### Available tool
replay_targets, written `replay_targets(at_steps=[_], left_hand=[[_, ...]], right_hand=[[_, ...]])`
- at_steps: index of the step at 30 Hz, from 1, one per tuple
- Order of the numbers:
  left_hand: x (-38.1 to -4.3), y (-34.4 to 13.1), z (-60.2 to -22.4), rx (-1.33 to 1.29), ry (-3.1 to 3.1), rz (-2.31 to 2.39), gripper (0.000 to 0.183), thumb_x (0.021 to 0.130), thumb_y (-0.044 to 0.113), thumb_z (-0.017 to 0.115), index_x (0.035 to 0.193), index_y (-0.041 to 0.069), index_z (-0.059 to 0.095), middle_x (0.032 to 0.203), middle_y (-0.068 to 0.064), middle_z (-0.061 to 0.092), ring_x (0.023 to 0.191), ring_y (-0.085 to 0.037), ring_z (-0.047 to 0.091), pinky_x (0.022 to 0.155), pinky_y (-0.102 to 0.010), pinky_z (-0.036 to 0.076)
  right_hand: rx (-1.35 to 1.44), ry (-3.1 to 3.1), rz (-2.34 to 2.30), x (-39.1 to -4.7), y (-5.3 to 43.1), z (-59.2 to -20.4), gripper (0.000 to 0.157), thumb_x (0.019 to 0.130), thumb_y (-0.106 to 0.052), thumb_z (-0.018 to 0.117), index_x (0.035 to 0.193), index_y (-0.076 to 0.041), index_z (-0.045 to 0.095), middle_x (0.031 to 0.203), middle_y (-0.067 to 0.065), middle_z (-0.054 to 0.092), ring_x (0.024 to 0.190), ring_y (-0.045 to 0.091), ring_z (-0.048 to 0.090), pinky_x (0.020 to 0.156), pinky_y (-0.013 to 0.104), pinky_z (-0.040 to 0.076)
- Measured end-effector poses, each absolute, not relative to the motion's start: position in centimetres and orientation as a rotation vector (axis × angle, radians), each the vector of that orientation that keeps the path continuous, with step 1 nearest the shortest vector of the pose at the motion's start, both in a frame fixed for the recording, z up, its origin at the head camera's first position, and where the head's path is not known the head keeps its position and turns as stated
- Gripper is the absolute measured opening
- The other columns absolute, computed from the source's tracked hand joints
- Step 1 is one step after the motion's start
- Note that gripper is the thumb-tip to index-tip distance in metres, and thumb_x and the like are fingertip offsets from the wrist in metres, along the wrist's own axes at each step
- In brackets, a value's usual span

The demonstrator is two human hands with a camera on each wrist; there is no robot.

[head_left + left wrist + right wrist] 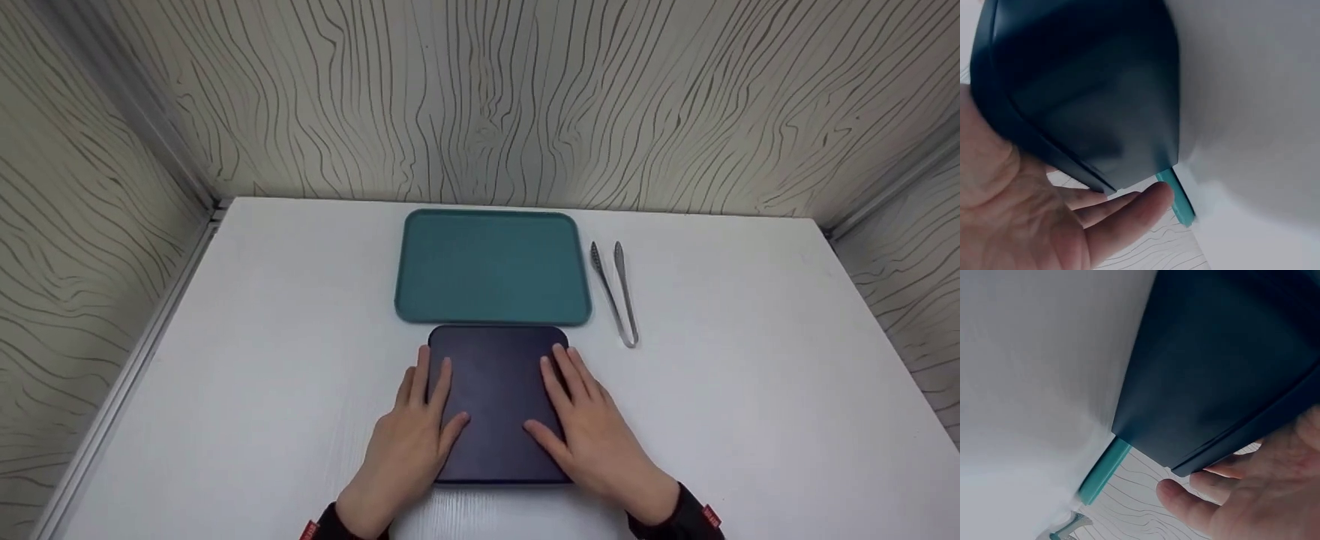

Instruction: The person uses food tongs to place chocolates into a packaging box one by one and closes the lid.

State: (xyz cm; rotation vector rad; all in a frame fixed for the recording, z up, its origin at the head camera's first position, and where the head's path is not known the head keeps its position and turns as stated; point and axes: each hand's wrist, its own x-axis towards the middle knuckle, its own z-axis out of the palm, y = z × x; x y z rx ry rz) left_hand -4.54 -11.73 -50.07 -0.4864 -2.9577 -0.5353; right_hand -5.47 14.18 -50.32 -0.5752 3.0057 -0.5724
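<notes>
A dark navy box (496,405) with a lid sits at the near middle of the table. In both wrist views, the lid's rim stands out over the box wall (1112,112). My left hand (409,442) rests on the lid's left edge, thumb and index finger on top and other fingers down along the side. On the opposite edge lies my right hand (600,442), its thumb and fingers spread and nearly straight. The lid hides whatever the box has inside.
A teal tray (491,266) lies flat just beyond the box. Metal tongs (628,311) lie spread to the right of the tray. The white table (262,360) is bounded by patterned panels (480,97) at the back and sides.
</notes>
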Motion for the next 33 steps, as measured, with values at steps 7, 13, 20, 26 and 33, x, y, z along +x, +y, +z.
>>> replay_targets(at_steps=[7,13,20,26,33], left_hand=[[-7.7,-12.0,-49.9,-0.469,-2.948,-0.552,0.060,0.111,0.033,0.052,0.158,-0.002,0.041,0.154,-0.033,0.049,0.124,-0.043,0.067,0.067,-0.042,0.063],[-10.3,-11.6,-50.0,-0.456,-2.976,-0.598,0.054,0.111,0.029,0.050,0.151,-0.007,0.046,0.135,-0.031,0.062,0.101,-0.040,0.073,0.073,-0.047,0.064],[-12.3,-11.2,-50.5,-0.399,-2.986,-0.656,0.043,0.113,0.024,0.042,0.137,-0.008,0.054,0.118,-0.030,0.070,0.082,-0.040,0.075,0.070,-0.049,0.063],[-12.5,-11.2,-50.7,-0.394,-2.994,-0.662,0.041,0.113,0.024,0.040,0.135,-0.006,0.054,0.113,-0.026,0.071,0.079,-0.039,0.073,0.067,-0.049,0.061],[-12.4,-11.1,-50.9,-0.400,-2.923,-0.601,0.037,0.112,0.023,0.043,0.133,-0.005,0.057,0.109,-0.023,0.072,0.076,-0.036,0.074,0.064,-0.048,0.061]], right_hand=[[-0.632,2.960,-0.590,-8.2,13.5,-50.3,0.078,0.108,-0.050,0.053,0.165,-0.002,0.030,0.176,0.021,0.022,0.165,0.041,0.019,0.128,0.061,0.030],[-0.671,2.981,-0.614,-10.7,13.2,-50.6,0.072,0.109,-0.044,0.053,0.163,0.001,0.034,0.168,0.024,0.037,0.159,0.045,0.031,0.125,0.061,0.035],[-0.656,2.934,-0.684,-12.0,12.9,-51.0,0.070,0.111,-0.041,0.050,0.164,0.000,0.030,0.157,0.026,0.046,0.145,0.045,0.044,0.118,0.059,0.042],[-0.659,2.942,-0.666,-12.2,12.9,-51.0,0.071,0.111,-0.041,0.050,0.164,0.001,0.030,0.155,0.026,0.047,0.141,0.044,0.046,0.116,0.058,0.043],[-0.654,2.953,-0.662,-12.2,13.0,-50.7,0.070,0.110,-0.040,0.051,0.164,0.001,0.031,0.155,0.027,0.047,0.142,0.045,0.046,0.116,0.059,0.043]])
